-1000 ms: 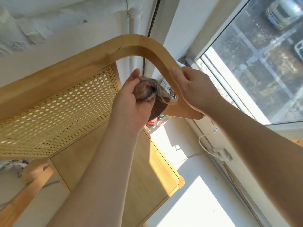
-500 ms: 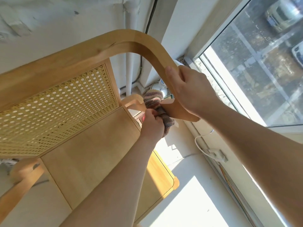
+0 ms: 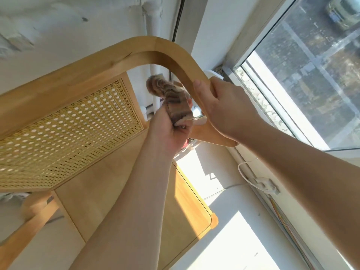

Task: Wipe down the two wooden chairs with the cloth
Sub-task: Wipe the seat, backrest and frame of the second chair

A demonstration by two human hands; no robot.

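A light wooden chair (image 3: 120, 61) with a bent frame, a cane-mesh back and a flat wooden seat fills the left and centre. My right hand (image 3: 224, 108) grips the curved arm of the frame from the right. Just left of it, my left hand (image 3: 169, 131) holds a bunched brown striped cloth (image 3: 171, 98) against the inner side of that arm. The cloth's upper end sticks up past my fingers. Only one chair is in view.
A white wall with a pipe (image 3: 153, 16) rises behind the chair. A large window (image 3: 303, 71) runs along the right, with a white cable and plug (image 3: 261, 182) on the sunlit floor below it. Small items sit in the corner behind my hands.
My left hand with the cloth dropped down the inner side of the chair arm, then came back up it. My right hand kept its grip on the arm.
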